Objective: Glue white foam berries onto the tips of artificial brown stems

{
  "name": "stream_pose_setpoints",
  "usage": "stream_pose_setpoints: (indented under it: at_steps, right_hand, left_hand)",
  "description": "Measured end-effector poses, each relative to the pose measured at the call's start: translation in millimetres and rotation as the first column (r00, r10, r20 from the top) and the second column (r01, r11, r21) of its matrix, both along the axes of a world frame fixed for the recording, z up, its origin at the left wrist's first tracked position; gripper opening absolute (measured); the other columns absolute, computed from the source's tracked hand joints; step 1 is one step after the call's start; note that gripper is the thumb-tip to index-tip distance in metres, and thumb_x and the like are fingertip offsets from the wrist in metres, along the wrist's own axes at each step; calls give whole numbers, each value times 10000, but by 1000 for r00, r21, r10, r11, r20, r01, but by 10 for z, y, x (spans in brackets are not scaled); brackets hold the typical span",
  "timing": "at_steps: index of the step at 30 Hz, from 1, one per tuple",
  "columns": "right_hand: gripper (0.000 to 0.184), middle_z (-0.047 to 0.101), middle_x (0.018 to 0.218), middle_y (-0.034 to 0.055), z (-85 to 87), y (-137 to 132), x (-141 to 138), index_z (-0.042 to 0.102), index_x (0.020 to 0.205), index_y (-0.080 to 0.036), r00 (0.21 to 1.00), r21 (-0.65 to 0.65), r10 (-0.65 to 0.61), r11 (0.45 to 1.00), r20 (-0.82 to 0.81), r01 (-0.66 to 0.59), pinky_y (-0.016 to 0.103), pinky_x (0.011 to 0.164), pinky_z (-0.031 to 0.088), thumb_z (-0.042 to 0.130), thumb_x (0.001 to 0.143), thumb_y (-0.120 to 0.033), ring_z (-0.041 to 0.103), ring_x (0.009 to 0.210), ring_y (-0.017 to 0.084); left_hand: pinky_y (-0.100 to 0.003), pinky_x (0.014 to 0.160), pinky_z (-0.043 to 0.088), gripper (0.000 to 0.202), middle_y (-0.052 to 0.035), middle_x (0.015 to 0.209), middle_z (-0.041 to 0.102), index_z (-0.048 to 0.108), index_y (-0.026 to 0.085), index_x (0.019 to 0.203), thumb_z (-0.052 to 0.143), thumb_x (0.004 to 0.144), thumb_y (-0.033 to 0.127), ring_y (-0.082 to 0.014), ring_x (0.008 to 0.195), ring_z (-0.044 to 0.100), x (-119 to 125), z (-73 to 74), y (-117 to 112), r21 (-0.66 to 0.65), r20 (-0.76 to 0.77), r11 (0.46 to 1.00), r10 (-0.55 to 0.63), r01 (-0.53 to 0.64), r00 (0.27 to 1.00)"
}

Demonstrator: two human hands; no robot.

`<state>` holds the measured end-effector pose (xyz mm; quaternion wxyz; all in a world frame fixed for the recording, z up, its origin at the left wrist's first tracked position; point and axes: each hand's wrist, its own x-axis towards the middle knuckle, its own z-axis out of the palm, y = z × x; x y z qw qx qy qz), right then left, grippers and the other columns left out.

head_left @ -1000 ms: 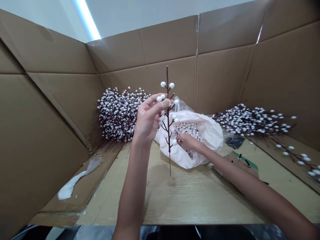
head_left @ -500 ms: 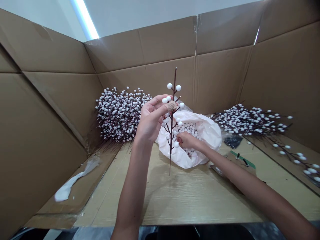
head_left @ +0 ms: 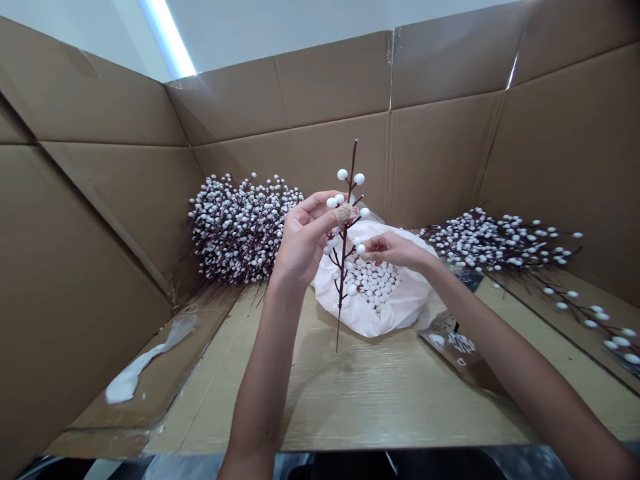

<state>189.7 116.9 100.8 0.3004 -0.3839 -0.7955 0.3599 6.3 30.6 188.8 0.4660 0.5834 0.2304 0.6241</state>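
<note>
Upright in my left hand (head_left: 305,243) is an artificial berry branch (head_left: 343,267), brown with several white berries on short side twigs. That hand is closed on its upper part, and the thumb wears a beige wrapping. Some twigs have bare tips, and the thin lower stem hangs free above the table. My right hand (head_left: 393,250) is at the branch's right side, its fingers pinched close by a white berry (head_left: 361,249). What lies between those fingertips is hidden. Behind and below the branch, a white plastic bag (head_left: 400,310) stands open, full of loose white berries (head_left: 377,283).
A thick pile of berry branches (head_left: 245,227) lies at the back left, and a smaller one (head_left: 495,240) at the back right. A cardboard piece (head_left: 465,363) lies under my right forearm. Crumpled white plastic (head_left: 135,377) rests at left. Cardboard walls (head_left: 310,153) surround the table.
My right hand has come up out of the bag of loose berries to the middle of the branch. My left hand still holds the branch in nearly the same place.
</note>
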Motion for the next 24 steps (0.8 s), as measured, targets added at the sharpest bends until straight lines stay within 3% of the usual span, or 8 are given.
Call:
stream_pose_setpoints:
  at_steps: [5,9,12,15,20,24]
  right_hand:
    - [268,638,791,38,25,-4,1,594,785,-139,937,-281,-12,955,-349,-93,283,765,513,763,682,-320,629,752,126]
    - [290,677,796,26,120,-66,-9,600,810,-154,799,-348,-40,912,-599,-216,320,838,531,810,637,-252,661,745,124]
    - [321,683,819,5,231,-166,12,648,888,-174,725,-292,-13,920,-688,-261,293,785,546,822,624,-226,654,739,111]
    - [268,677,782,-12,369,-335,34,686,827,-186,663,-179,15,958,-748,-223,260,737,548,835,609,-231,641,717,95]
    - [204,689,839,-1,606,-666,57,723,827,-199,610,-42,18,995,-792,-85,256,771,547,812,652,-253,628,718,86]
    - [183,669,768,-5,693,-809,36,709,840,-202,588,84,38,995,-808,50,256,719,553,771,711,-317,622,682,94]
  left_hand:
    - [-236,673,516,135,-5,689,675,696,175,758,710,642,106,-130,668,654,13,-6,0,-10,-7,1000,8,-8,1000]
    - [-230,671,518,133,-4,676,672,689,164,764,703,646,105,-124,659,655,15,-13,16,-11,0,1000,-8,8,1000]
    - [-225,662,518,150,5,677,675,679,165,767,715,632,111,-118,652,657,34,-23,26,-8,-17,1000,-8,8,1000]
    - [-209,614,507,177,14,676,679,669,169,766,737,608,125,-107,630,652,67,-38,24,1,-42,1000,3,-3,999]
    - [-209,579,504,187,24,658,667,649,173,758,752,603,162,-107,607,649,128,-71,0,56,-56,998,27,-24,998]
    - [-206,570,504,189,25,675,655,640,176,744,761,601,159,-98,605,638,183,-100,-28,86,-42,995,45,-41,998]
